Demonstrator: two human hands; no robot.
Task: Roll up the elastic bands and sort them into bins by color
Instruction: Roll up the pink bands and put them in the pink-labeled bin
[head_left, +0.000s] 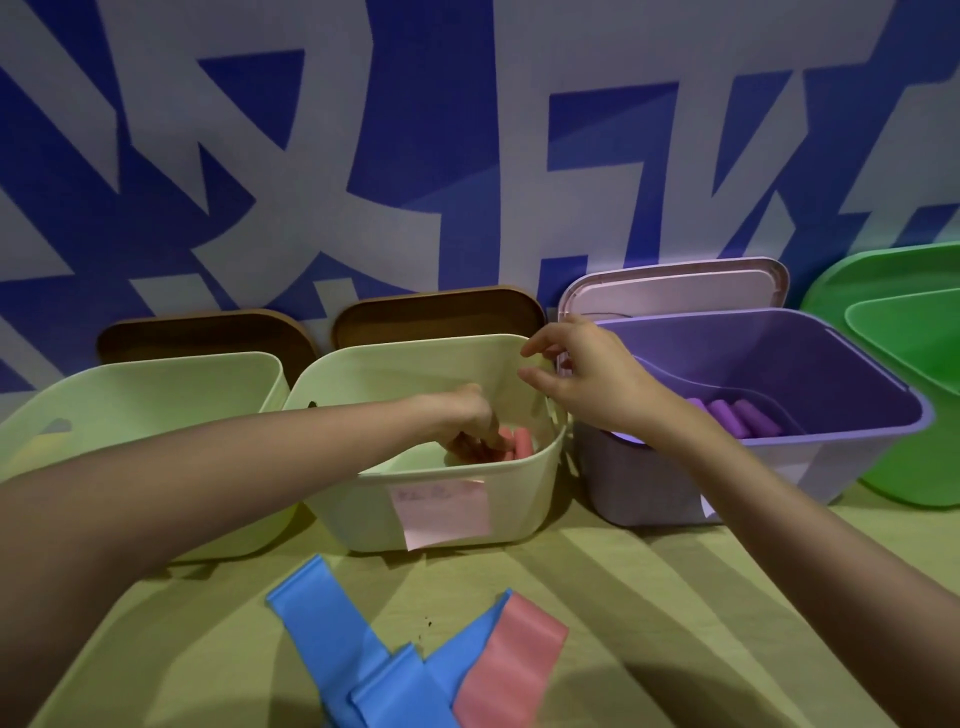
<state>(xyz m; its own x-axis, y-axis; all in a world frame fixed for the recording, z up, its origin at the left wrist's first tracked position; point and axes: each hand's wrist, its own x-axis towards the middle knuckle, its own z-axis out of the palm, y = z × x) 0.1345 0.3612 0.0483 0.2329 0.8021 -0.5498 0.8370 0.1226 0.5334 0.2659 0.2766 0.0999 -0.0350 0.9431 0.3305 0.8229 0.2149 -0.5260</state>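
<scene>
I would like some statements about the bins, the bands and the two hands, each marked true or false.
1. The left hand reaches into the middle pale green plastic bin, at the rolled pink bands. True.
2. The right hand holds a blue band. False: it holds nothing and hovers at that bin's back corner.
3. The purple plastic bin holds rolled purple bands. True.
4. All bands are already rolled. False: flat blue bands and a flat pink band lie on the table.
</scene>
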